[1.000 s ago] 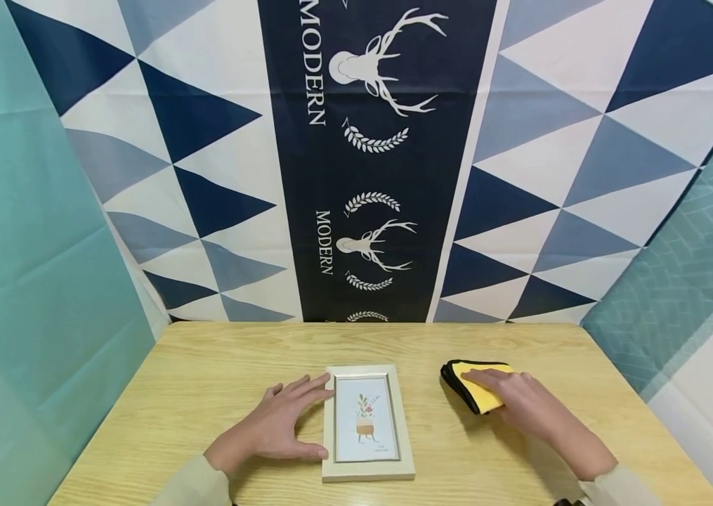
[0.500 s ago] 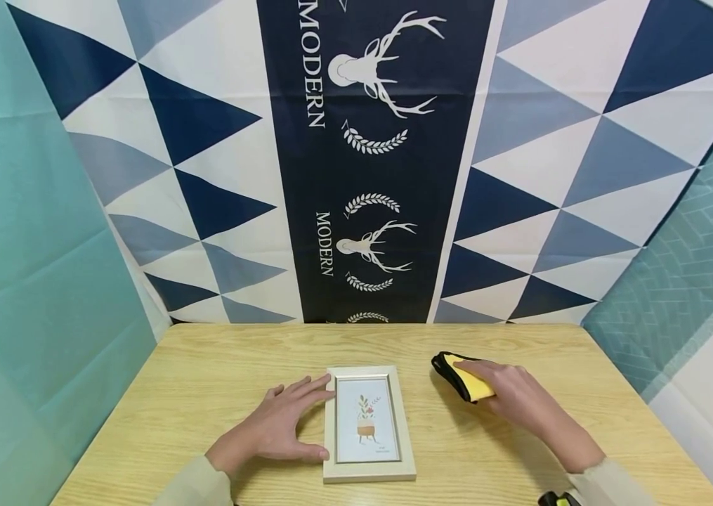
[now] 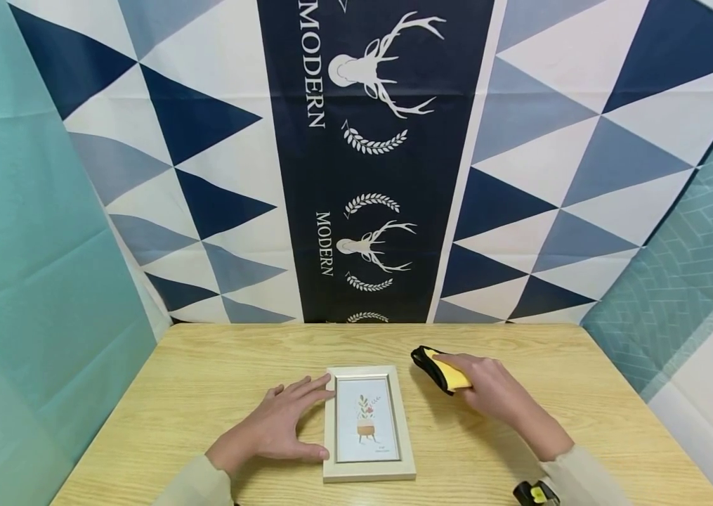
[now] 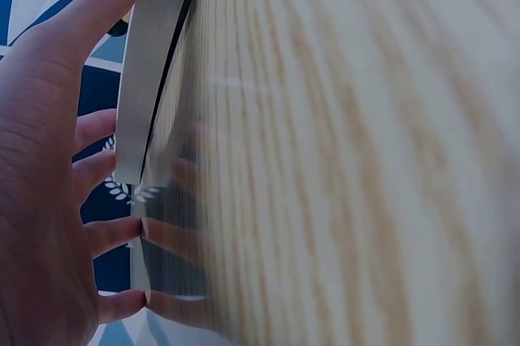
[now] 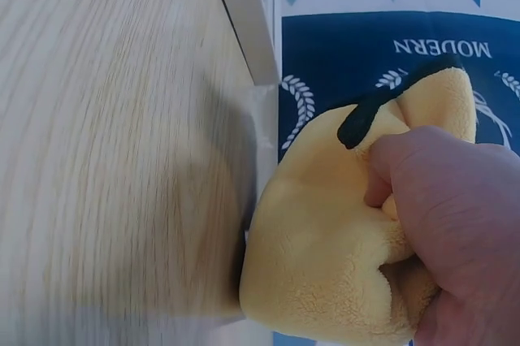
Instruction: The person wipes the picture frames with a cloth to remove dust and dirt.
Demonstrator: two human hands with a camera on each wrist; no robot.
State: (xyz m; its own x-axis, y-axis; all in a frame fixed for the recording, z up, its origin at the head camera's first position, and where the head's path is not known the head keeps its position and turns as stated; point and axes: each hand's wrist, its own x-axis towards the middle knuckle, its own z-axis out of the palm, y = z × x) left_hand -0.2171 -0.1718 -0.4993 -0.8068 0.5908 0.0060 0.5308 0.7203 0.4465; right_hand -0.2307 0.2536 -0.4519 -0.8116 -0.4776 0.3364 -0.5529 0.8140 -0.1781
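Lying flat on the light wood-grain tabletop (image 3: 236,365): a cream rectangular picture frame (image 3: 365,422) with a silvery inner lip, printed potted plant face up. Along the frame's left rail, the bare left hand (image 3: 278,425), fingers spread and relaxed, thumb tip against the lower part of that rail, forefinger near its upper corner; touching, not clasping. Right of the frame, level with its upper end and apart from it, a folded, plush yellow cloth (image 3: 454,378) with black edging, pinched between thumb and curled fingers of the bare right hand (image 3: 496,386). Cannot tell of any contact between cloth and tabletop. Behind the frame, past the table's far edge, a navy, blue and white patterned backdrop (image 3: 381,176) with stag heads.

As a judgement, expect a stiff, fairly light frame, likely to slide on the smooth tabletop under a sideways push. Treat the front as fragile: possibly glass, possibly clear plastic, hard to tell. Best to take hold by the solid outer rails, at opposite sides, keeping fingertips off the middle. Expect the cloth to be light, soft and floppy, easy to pinch anywhere, best gripped through several folded layers.
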